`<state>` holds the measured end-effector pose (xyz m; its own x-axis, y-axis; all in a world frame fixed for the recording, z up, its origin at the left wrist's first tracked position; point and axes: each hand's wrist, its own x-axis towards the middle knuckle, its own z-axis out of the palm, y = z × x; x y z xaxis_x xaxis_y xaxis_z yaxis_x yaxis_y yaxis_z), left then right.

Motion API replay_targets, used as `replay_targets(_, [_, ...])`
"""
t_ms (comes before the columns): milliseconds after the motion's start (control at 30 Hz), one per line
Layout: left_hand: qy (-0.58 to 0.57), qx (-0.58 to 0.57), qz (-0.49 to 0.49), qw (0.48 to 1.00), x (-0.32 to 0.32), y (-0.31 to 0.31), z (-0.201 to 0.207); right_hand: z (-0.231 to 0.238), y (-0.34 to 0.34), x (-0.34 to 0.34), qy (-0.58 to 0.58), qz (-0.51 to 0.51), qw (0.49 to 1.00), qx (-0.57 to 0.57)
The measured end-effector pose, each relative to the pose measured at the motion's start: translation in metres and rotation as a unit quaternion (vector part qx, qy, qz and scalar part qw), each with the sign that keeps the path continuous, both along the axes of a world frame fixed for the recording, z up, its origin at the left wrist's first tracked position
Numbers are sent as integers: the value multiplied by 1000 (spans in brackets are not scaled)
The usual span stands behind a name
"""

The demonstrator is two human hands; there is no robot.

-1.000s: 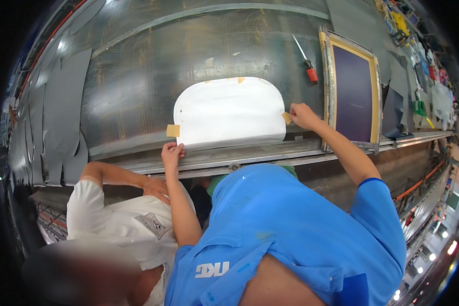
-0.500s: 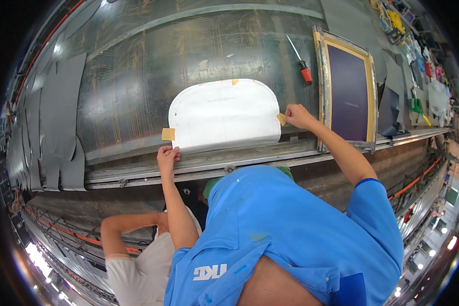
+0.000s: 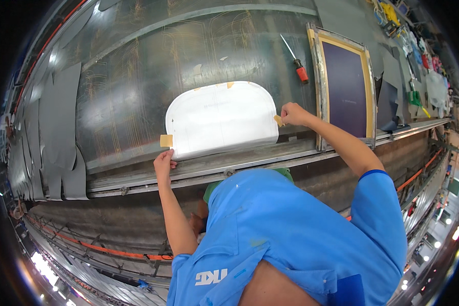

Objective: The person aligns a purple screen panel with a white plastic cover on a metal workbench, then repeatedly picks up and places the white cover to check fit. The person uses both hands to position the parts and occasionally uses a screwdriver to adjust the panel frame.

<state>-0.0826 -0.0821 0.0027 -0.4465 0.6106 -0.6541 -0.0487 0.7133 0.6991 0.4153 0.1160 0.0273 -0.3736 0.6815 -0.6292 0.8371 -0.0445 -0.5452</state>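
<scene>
The white, round-topped flat sheet (image 3: 222,120) is lying on the dark, glossy tabletop (image 3: 132,81); left hand (image 3: 163,164) is touching its near-left corner, finger closure unclear; right hand's (image 3: 296,113) fingers are pinching tan tape (image 3: 278,121) at its right edge, forearm slanting inward.

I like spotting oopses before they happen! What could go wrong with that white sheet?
The white sheet could skew if the left hand, at its lower left corner, nudges it sideways.
Its right edge might crease if the right hand tugs hard on the tan piece there, which looks like tape.
The red-handled screwdriver lies loose beyond the right hand, so a bump might knock it toward the sheet.
</scene>
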Motion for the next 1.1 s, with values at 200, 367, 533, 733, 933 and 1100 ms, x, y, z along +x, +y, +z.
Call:
replay_targets(200, [71,6,2,997,8,16,14,4,-1,14,38,-90,989,-110])
replay_targets(367, [29,16,22,999,0,9,8,11,-1,24,62,-72,995,-27])
replay_targets(533, [4,-16,73,997,-4,6,4,52,-14,3,25,-207,975,-75])
replay_targets(733, [-57,-12,145,988,5,22,-6,-4,-6,21,53,-265,962,18])
replay_targets(933, [-135,-2,186,973,4,23,-21,20,22,-22,130,-287,938,-148])
replay_targets(1100, [-194,-83,160,964,-23,18,-39,42,31,-35,161,-239,942,-173])
